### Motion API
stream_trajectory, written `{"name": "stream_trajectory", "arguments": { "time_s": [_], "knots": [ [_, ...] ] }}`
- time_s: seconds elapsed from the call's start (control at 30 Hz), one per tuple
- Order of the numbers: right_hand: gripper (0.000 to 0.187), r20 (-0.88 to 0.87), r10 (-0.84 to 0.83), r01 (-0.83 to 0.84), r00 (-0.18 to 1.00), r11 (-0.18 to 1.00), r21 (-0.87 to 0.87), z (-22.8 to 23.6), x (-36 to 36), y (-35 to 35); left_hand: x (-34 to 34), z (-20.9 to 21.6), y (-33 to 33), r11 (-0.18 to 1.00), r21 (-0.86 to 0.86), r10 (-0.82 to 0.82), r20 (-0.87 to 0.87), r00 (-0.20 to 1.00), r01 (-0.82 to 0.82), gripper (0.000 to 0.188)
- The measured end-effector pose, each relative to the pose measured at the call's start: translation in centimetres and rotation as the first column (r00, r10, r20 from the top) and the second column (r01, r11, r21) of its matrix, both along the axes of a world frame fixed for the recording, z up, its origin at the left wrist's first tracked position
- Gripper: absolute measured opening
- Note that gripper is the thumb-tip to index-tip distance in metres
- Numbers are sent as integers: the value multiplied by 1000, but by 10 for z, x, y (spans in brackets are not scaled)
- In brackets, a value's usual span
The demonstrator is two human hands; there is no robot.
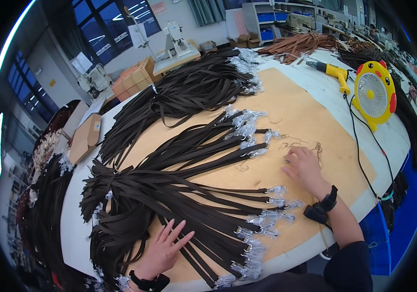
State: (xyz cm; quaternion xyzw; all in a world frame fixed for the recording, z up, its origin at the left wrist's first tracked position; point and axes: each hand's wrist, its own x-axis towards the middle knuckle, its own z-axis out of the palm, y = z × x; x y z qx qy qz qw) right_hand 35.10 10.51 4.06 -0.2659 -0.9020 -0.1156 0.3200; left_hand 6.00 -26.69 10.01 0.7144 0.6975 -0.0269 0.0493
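Observation:
Dark brown straps [203, 187] lie fanned out across brown paper [325, 121] on the table. Their metal-hooked ends, wrapped in transparent plastic [254, 253], point right. My left hand [162, 248] rests on the nearest straps with its fingers spread, gripping nothing. Beyond the gap between two groups of strap ends, my right hand [304, 168] hovers over the paper, thumb and fingers drawn together. Something small and dark shows at its fingertips, too small to name. Loose threads [293, 142] lie just past that hand.
A thick bundle of dark straps [184, 87] lies farther back, with brown straps [301, 46] beyond. On the right are a yellow heat gun [335, 73], a yellow fan [371, 92] and their cables. A blue bin [378, 238] stands beside the table's right edge.

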Motion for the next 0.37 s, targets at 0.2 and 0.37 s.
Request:
{"name": "stream_trajectory", "arguments": {
  "time_s": [0.2, 0.37],
  "knots": [
    [39, -44, 642, -551, 766, 619, -560, -5, -55, -99, 31, -4, 61, 985, 110, -143, 62, 988, 136, 86],
    [57, -110, 783, -588, 612, 358, -726, -14, -62, -120, 23, -37, 98, 921, 68, -386, 27, 922, 383, 95]
  ]
}}
